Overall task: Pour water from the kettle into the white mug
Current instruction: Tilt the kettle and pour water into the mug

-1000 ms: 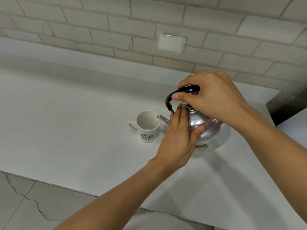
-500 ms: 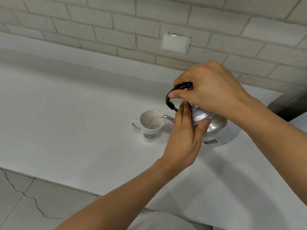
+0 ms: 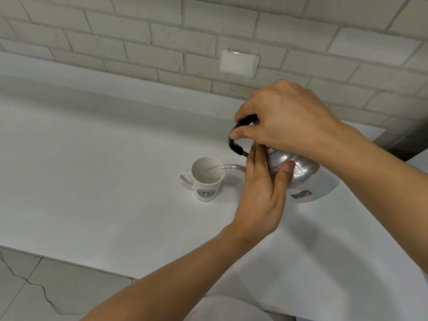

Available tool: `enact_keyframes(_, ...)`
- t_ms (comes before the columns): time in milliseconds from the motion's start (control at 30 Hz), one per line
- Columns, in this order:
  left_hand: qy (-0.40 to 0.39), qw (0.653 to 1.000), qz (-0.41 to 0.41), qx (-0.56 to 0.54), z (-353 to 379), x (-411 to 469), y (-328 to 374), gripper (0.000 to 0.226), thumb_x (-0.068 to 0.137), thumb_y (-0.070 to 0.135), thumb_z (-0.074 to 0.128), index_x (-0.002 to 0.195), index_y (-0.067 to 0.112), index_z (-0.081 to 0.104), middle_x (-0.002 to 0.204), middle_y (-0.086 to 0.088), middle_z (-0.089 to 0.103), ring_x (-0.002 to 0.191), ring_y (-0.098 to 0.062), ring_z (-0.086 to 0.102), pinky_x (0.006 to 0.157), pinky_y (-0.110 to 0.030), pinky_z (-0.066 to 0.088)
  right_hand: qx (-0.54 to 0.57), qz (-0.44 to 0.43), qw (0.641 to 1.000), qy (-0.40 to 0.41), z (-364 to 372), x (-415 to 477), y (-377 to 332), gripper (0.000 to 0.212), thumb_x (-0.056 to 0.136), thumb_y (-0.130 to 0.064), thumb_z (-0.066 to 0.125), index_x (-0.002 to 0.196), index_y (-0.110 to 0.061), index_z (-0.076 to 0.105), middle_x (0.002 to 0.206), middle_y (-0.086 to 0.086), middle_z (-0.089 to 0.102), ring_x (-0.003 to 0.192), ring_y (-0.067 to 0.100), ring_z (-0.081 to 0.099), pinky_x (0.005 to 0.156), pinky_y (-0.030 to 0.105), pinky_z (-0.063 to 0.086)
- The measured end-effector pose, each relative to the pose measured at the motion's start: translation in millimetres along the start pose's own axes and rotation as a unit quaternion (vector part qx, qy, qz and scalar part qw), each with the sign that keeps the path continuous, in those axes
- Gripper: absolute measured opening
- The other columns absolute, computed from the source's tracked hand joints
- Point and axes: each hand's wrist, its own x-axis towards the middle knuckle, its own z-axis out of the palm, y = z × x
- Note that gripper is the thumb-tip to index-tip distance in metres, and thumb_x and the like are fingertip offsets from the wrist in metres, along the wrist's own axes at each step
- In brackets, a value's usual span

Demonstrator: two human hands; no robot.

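A shiny metal kettle [image 3: 303, 172] is tilted to the left, its spout over a white mug [image 3: 207, 179] with a green logo that stands on the white counter [image 3: 92, 170]. A thin stream of water runs from the spout into the mug. My right hand [image 3: 284, 119] is shut on the kettle's black handle from above. My left hand [image 3: 261, 193] lies flat against the kettle's lid and near side, fingers straight and thumb on the metal, hiding part of the spout.
A grey brick wall [image 3: 162, 38] with a white cover plate [image 3: 239, 63] rises behind the counter. The counter's front edge runs along the lower left, with cracked floor tiles [image 3: 34, 293] below it. A dark gap [image 3: 405, 142] lies at the right.
The kettle has tipped further to the left and lifted at its base; water now streams from the spout into the mug. Both hands have kept their hold.
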Motion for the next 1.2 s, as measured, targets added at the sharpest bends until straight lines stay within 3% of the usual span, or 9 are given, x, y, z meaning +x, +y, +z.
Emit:
enact_keyframes(267,0.012,1.000,-0.011,-0.016,1,0,2,0.050,0.113,0.031,0.046,0.160,0.017,0.036,0.158,-0.002,0.046,0.145,-0.004,0.040,0.112,-0.002,0.028,-0.019,-0.007,1.000,-0.008,-2,5,-5,0.037,0.085,-0.062,0.071,0.110,-0.036,0.078,0.096,-0.008,0.074,0.094,0.024,0.067,0.066,0.032,0.044)
enact_keyframes(500,0.017,0.999,-0.019,-0.024,2,0,5,0.051,0.114,0.031,0.045,0.162,0.018,0.036,0.160,-0.003,0.044,0.149,-0.010,0.040,0.120,-0.015,0.031,-0.039,-0.015,0.999,-0.025,-3,9,-10,0.039,0.086,-0.060,0.071,0.115,-0.033,0.076,0.090,-0.008,0.067,0.095,0.026,0.068,0.065,0.033,0.039)
enact_keyframes(700,0.023,0.999,-0.022,-0.030,2,0,5,0.048,0.114,0.028,0.046,0.160,0.017,0.038,0.156,-0.004,0.047,0.145,-0.009,0.044,0.113,-0.006,0.031,-0.051,-0.022,0.998,-0.026,-4,12,-12,0.040,0.087,-0.060,0.070,0.117,-0.034,0.075,0.100,-0.005,0.072,0.098,0.028,0.068,0.065,0.033,0.037)
enact_keyframes(1200,0.041,0.997,-0.021,-0.065,0,-1,3,0.041,0.114,0.036,0.042,0.152,0.023,0.045,0.144,0.001,0.053,0.139,-0.010,0.050,0.115,-0.020,0.038,-0.087,-0.038,0.995,-0.036,-6,21,-23,0.038,0.088,-0.059,0.069,0.117,-0.035,0.074,0.106,0.001,0.070,0.098,0.033,0.067,0.066,0.034,0.040)
